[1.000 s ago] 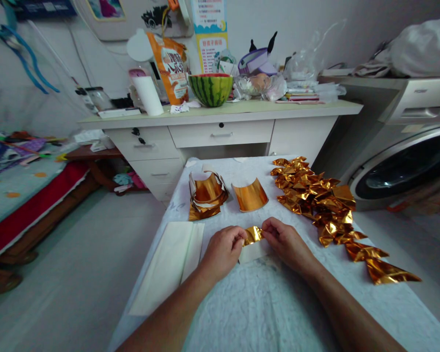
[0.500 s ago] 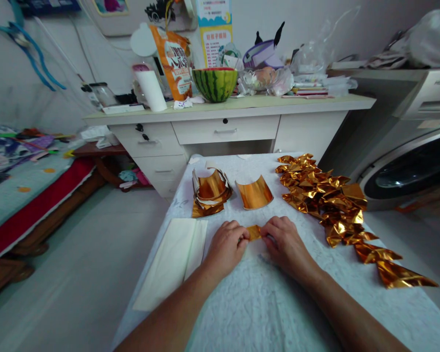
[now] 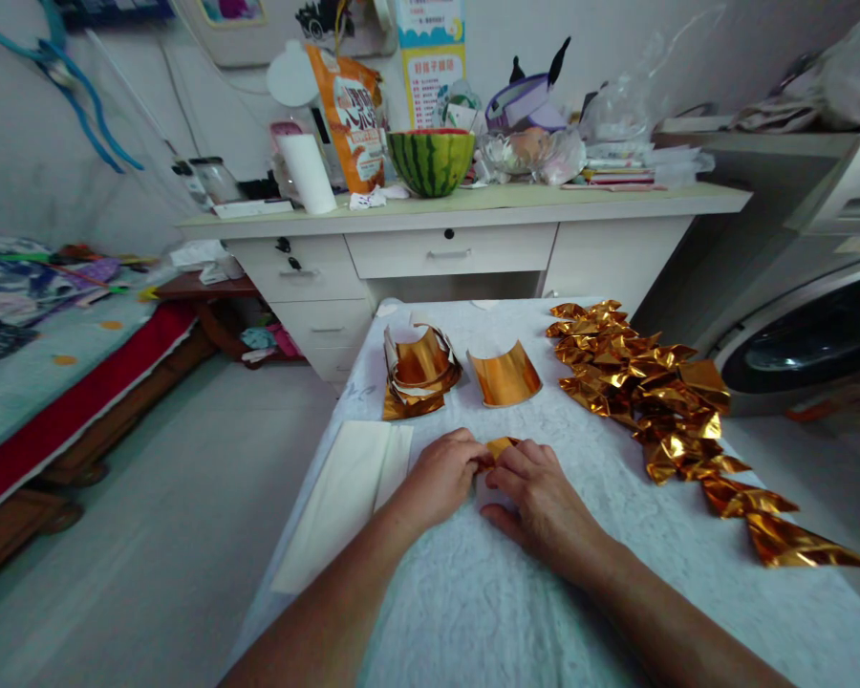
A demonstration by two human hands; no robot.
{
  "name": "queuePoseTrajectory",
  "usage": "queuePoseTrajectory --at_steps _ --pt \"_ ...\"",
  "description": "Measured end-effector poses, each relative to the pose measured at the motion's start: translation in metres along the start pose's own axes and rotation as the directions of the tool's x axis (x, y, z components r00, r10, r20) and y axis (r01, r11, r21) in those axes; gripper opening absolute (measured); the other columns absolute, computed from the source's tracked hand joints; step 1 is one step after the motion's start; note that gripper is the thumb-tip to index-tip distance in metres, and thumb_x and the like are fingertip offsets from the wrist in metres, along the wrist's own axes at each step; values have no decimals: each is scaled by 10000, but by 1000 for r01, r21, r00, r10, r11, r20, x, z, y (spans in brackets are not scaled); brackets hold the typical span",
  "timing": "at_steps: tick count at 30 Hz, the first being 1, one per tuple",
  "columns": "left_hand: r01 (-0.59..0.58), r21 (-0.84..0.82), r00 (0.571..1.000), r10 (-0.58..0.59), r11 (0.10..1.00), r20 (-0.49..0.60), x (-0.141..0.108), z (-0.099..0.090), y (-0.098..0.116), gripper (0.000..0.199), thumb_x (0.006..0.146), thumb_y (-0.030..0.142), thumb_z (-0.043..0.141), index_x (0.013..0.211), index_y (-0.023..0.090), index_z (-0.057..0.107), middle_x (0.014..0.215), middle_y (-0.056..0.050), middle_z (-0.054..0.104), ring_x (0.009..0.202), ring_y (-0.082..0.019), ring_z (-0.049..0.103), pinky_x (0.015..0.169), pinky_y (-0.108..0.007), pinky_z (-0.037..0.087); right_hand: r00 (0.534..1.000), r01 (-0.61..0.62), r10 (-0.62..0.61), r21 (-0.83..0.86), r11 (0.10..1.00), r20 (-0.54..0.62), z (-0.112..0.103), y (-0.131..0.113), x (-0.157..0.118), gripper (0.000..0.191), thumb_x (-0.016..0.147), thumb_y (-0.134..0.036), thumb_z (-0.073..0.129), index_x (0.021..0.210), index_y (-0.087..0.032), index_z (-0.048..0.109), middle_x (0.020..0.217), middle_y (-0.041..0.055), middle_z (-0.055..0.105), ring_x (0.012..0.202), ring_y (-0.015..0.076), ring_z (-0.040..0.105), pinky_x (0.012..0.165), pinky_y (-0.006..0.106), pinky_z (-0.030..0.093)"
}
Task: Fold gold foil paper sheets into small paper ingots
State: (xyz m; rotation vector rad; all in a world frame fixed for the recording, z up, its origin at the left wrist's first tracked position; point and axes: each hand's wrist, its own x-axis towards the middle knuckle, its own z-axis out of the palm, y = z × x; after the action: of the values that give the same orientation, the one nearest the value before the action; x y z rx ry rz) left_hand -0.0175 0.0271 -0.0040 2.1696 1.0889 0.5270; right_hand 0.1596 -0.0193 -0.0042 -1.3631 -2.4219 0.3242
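A small piece of gold foil paper [image 3: 502, 445] lies on the cloth-covered table, mostly hidden by my fingers. My left hand [image 3: 444, 473] pinches its left end between thumb and fingers. My right hand [image 3: 537, 497] is bent over its right side, fingertips close to the left ones and thumb lower down. A whitish patch of paper shows under the right fingers. Beyond the hands sit a curved gold foil sheet [image 3: 505, 377] and a stack of curled gold foil sheets [image 3: 419, 368]. To the left lies folded pale paper [image 3: 336, 506].
Folded gold foil pieces [image 3: 637, 382] are heaped along the table's right side. Behind the table [image 3: 516, 612] stands a white desk [image 3: 444, 222] bearing a cut watermelon [image 3: 431, 164] and an orange pouch [image 3: 351, 119]. A washing machine [image 3: 817, 287] is at the right, a bed [image 3: 64, 382] at the left.
My right hand has moved left, across the gold foil paper and close to my left hand, covering more of it. The left hand keeps its pinch. The view has shifted slightly.
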Motion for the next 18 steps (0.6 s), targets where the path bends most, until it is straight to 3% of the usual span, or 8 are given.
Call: queuePoseTrajectory --at_steps 9,18 --pt "-5 -1 1000 5 1000 23 2 -3 -1 346 736 10 462 876 201 714 840 -21 601 839 -162 590 738 -233 440 995 97 -98 -36 995 -21 6 -3 1 83 876 -203 595 829 -204 663 941 69 671 875 226 520 818 391 371" --pt "16 -17 1000 -16 1000 25 3 -2 -2 363 753 17 474 930 204 730 883 -29 634 892 -167 610 803 -236 460 997 69 -66 -74 995 39 1 1 0 111 822 -135 614 886 -195 682 951 66 679 899 249 557 779 391 389"
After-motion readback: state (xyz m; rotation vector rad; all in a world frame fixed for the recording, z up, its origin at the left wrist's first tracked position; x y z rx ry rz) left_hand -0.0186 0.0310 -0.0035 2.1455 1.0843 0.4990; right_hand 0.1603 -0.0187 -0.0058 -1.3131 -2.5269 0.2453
